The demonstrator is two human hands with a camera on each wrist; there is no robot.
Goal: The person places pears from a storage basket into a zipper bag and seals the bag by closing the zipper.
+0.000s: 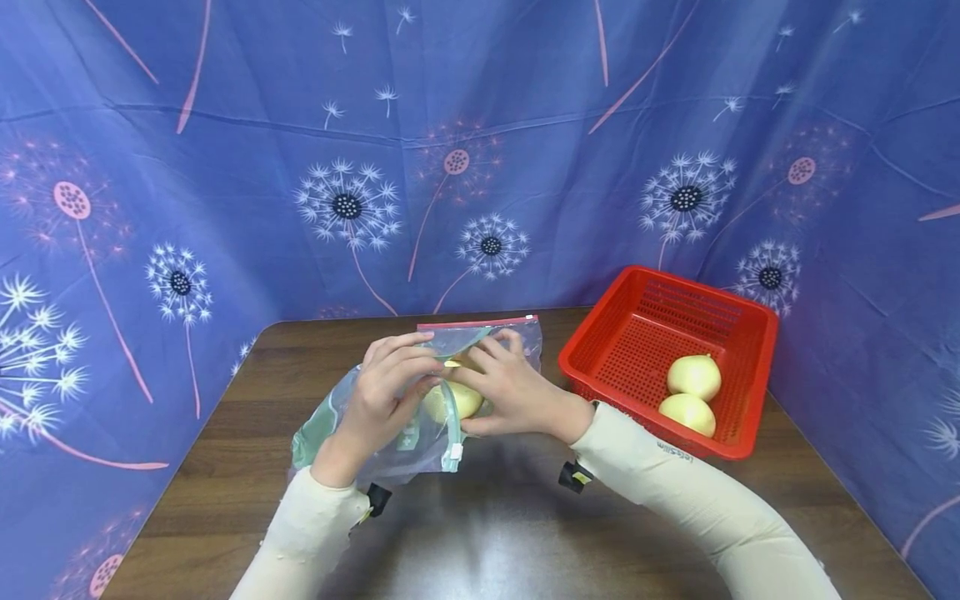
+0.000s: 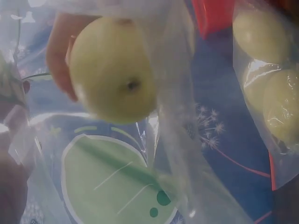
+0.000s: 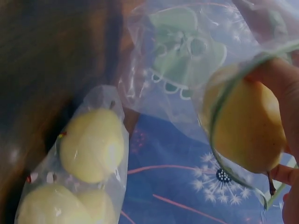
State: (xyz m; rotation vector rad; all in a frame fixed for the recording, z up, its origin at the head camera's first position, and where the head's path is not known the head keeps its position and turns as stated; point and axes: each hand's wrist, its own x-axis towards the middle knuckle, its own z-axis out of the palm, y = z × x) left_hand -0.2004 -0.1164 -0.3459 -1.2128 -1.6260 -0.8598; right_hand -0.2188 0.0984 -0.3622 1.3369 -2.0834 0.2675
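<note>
My right hand (image 1: 517, 387) grips a round yellow pear (image 3: 245, 123) at the mouth of a clear zip bag (image 1: 408, 442) with a green zip and green printed figures. The pear's stem shows at its lower end in the right wrist view. From the left wrist view, through the clear plastic, the same pear (image 2: 110, 70) sits with its dark end towards the camera and fingers behind it. My left hand (image 1: 386, 387) holds the bag's open edge on the left, thumb and fingers bent at the plastic. A white slider hangs at the zip's near end.
Behind the hands lies a second clear bag (image 1: 532, 337) with a red zip; several bagged pears (image 3: 93, 144) appear in the wrist views. On the right stands a red plastic basket (image 1: 585, 379) with two pears (image 1: 694, 377). A blue patterned cloth (image 1: 420, 75) hangs behind the wooden table (image 1: 247, 417).
</note>
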